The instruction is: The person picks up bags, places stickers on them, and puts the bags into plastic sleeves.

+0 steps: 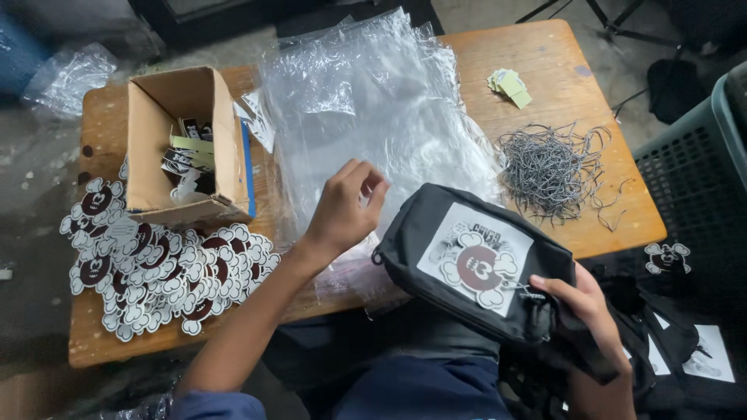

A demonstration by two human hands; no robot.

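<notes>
The left hand reaches forward over the wooden surface, its fingers curled and pinching the top sheet of the clear plastic bags. Left of those fingers sit one open cardboard box and a heap of cut-out stickers, too many to count. The right hand grips one black pouch, fingers wrapped over its near end, off the surface's edge. Beyond lies one tangle of grey strings.
</notes>
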